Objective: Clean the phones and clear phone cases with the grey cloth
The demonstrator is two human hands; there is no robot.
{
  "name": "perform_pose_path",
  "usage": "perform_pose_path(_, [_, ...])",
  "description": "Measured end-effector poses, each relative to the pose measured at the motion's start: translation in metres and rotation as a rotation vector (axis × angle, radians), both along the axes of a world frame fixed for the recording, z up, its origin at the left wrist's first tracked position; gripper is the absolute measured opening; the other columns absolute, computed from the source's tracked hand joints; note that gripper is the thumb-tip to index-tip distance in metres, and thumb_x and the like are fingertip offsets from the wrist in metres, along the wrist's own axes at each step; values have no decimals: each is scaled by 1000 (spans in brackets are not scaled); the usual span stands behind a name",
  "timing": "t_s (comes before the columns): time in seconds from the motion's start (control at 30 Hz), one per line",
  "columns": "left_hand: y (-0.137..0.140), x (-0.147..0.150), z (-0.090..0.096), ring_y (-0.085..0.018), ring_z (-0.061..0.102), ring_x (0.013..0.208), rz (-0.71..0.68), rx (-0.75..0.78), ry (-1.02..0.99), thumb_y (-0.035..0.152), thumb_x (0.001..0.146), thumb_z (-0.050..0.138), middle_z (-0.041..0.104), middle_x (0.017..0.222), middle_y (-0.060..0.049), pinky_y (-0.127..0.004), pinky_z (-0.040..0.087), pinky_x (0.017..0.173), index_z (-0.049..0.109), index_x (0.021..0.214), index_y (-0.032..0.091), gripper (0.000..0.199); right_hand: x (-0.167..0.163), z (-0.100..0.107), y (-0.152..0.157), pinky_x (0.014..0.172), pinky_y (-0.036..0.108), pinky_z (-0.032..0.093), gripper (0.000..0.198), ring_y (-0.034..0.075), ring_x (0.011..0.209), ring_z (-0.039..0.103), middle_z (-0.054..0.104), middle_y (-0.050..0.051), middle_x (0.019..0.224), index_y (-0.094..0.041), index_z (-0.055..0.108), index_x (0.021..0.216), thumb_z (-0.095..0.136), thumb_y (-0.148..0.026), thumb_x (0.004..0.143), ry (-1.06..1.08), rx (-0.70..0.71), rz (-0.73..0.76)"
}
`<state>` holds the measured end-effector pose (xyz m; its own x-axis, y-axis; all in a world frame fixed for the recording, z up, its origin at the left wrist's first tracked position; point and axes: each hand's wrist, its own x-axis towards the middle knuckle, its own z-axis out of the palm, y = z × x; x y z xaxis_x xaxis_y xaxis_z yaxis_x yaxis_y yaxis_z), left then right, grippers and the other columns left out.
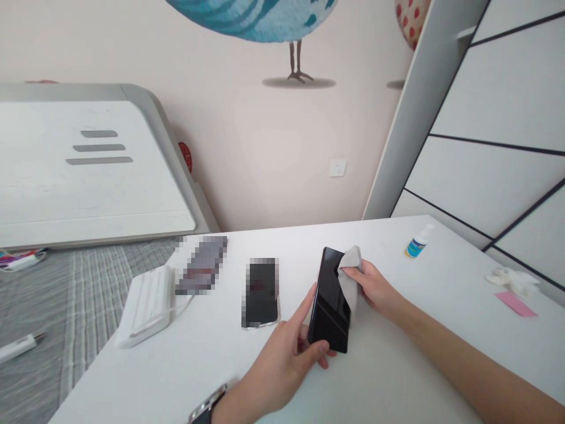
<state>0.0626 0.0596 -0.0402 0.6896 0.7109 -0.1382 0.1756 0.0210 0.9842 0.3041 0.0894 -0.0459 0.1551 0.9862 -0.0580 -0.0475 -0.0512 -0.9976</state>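
My left hand [289, 356] grips a black smartphone [329, 306] by its lower end, thumb on the front and fingers behind. The phone is tilted up above the white table, its glossy screen facing me. In my right hand [373, 282] a grey cloth [352, 277] is pinched, draped over the phone's upper right edge and touching it. Left of the phone, a second dark phone [260, 294], partly pixelated, lies flat on the table.
A white power strip [148, 303] and another pixelated device [203, 265] lie on the table's left side. A small spray bottle [417, 244] stands at the back right. Crumpled tissue [514, 280] and a pink slip [515, 304] lie at the far right. A bed [39, 330] adjoins on the left.
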Motion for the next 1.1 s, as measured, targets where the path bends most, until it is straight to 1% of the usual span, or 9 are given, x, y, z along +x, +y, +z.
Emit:
perform_pose_path(0.1, [1, -1, -2, -22, 74, 79, 4, 31, 28, 36, 96, 65, 81, 95, -4, -35, 54, 78, 6, 167, 30, 93, -2, 0, -3, 77, 37, 54, 49, 30, 94, 72, 78, 7, 102, -21, 69, 100, 85, -51, 64, 97, -15, 110])
perform_pose_path(0.17, [1, -1, -1, -22, 74, 80, -7, 52, 53, 34, 96, 64, 81, 94, -4, -35, 53, 76, 6, 167, 29, 92, -1, 0, -2, 79, 37, 53, 47, 31, 95, 71, 79, 8, 102, -20, 69, 99, 84, -51, 67, 27, -14, 126])
perform_pose_path(0.27, [0, -1, 0, -22, 74, 79, -14, 39, 42, 34, 96, 64, 81, 95, -4, -34, 54, 76, 8, 167, 30, 92, 1, -3, 0, 86, 41, 51, 39, 33, 96, 70, 78, 8, 98, -19, 71, 91, 78, -54, 76, -142, -2, 62])
perform_pose_path(0.37, [1, 0, -1, -21, 73, 78, 6, 10, 7, 36, 96, 64, 80, 95, -4, -35, 55, 78, 7, 167, 30, 92, 0, -4, 1, 93, 43, 49, 36, 34, 102, 68, 78, 8, 100, -19, 70, 90, 73, -54, 80, -157, 13, 17])
perform_pose_path(0.5, [3, 1, -2, -21, 73, 78, 25, -5, -13, 38, 96, 64, 80, 96, -4, -35, 55, 79, 7, 167, 28, 92, -2, 0, -1, 91, 43, 53, 43, 32, 102, 70, 78, 8, 103, -20, 68, 99, 78, -54, 74, -112, 38, 44])
perform_pose_path(0.63, [2, 0, -1, -21, 74, 80, 17, 15, 37, 35, 96, 63, 80, 95, -3, -34, 54, 78, 11, 167, 30, 88, 1, 1, 0, 91, 41, 54, 50, 30, 102, 70, 77, 7, 105, -22, 67, 103, 85, -51, 67, -119, 71, 29])
perform_pose_path(0.77, [1, 0, 1, -22, 75, 80, -3, 21, 41, 36, 96, 64, 80, 95, -4, -34, 55, 77, 11, 167, 29, 89, 6, -4, 4, 91, 43, 53, 41, 33, 99, 70, 77, 7, 98, -21, 69, 94, 80, -53, 72, -202, 27, -35])
perform_pose_path(0.93, [2, 0, 0, -22, 74, 80, -7, 13, 33, 38, 95, 65, 80, 94, -5, -34, 54, 77, 11, 167, 29, 91, 3, -6, 3, 101, 45, 48, 41, 35, 111, 66, 77, 8, 106, -22, 69, 97, 67, -60, 83, -196, 34, -79])
perform_pose_path(1.1, [2, -1, -2, -22, 74, 79, 5, 14, 44, 36, 95, 66, 80, 91, -5, -35, 54, 77, 11, 167, 28, 91, 1, -1, 2, 93, 42, 52, 48, 32, 102, 69, 77, 8, 103, -22, 66, 97, 76, -62, 73, -143, 38, -37])
